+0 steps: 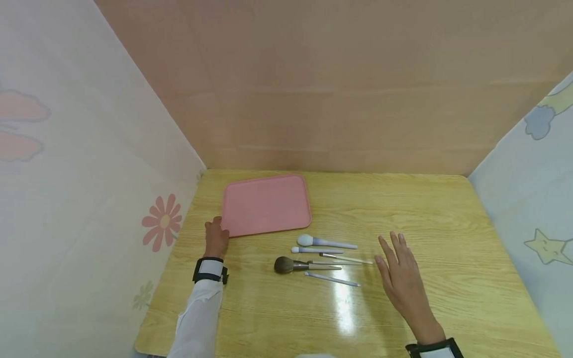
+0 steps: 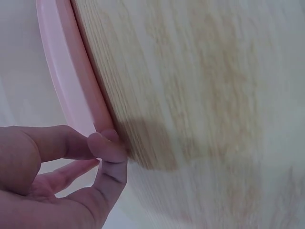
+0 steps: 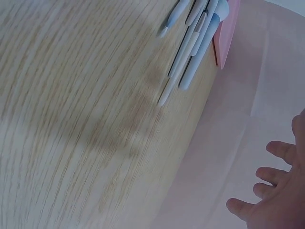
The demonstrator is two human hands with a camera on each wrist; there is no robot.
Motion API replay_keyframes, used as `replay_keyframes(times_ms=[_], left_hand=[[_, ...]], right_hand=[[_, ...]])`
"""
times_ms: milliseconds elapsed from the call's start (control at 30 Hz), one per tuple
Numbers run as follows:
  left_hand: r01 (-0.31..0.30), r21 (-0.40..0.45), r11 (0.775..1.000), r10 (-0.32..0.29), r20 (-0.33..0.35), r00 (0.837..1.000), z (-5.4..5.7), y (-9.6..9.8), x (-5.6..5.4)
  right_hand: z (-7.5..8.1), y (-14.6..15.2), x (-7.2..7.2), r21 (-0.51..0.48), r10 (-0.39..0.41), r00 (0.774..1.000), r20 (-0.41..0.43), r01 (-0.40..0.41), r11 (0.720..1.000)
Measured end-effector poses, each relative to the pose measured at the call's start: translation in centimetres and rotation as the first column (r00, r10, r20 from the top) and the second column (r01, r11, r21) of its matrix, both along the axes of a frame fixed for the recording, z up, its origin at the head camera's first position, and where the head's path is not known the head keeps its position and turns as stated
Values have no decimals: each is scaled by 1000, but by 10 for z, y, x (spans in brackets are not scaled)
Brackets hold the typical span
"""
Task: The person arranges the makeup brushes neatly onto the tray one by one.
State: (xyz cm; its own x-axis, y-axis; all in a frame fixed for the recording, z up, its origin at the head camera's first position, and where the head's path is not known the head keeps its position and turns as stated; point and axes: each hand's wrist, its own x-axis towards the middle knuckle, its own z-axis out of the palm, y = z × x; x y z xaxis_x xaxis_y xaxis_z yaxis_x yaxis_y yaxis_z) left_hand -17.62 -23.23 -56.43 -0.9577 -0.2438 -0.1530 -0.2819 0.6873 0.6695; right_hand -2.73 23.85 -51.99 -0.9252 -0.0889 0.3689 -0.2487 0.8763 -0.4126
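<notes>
A pink rectangular tray (image 1: 266, 205) lies at the back left of the table. At its near left corner my left hand (image 1: 217, 238) pinches the rim between thumb and fingers, as the left wrist view shows up close on the tray edge (image 2: 71, 67). My right hand (image 1: 403, 281) is held above the table on the right, fingers extended and holding nothing. Just left of its fingertips lie several makeup brushes, among them a dark fluffy brush (image 1: 283, 265), a pale wide-headed brush (image 1: 331, 243) and a slim pale brush (image 1: 332, 279) nearest me.
The light wooden table (image 1: 465, 258) meets a plain brownish backdrop (image 1: 331, 89) behind. Pale walls with printed pictures stand on both sides, with a pink flower (image 1: 164, 222) on the left one. A bright reflection falls on the table in front of the brushes.
</notes>
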Motion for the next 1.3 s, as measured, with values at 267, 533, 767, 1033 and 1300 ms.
replay_keyframes(times_ms=[267,533,767,1033,1300], left_hand=[[17,0,1000,-17,-14,1000,1,5,-2],[23,25,999,-22,-41,999,-1,8,-4],[7,77,997,-4,-42,999,-5,10,-5],[5,51,999,-3,-40,999,-5,12,-8],[9,112,994,-3,-53,999,-8,17,-9]], right_hand=[[0,-2,1,-10,3,1000,27,-3,1000],[1,-2,2,-12,1,1000,20,0,1000],[-1,-2,4,-14,-2,1000,-1,2,1000],[-4,-1,6,-17,-12,1000,-1,12,1000],[-6,0,7,-42,-23,999,24,24,999]])
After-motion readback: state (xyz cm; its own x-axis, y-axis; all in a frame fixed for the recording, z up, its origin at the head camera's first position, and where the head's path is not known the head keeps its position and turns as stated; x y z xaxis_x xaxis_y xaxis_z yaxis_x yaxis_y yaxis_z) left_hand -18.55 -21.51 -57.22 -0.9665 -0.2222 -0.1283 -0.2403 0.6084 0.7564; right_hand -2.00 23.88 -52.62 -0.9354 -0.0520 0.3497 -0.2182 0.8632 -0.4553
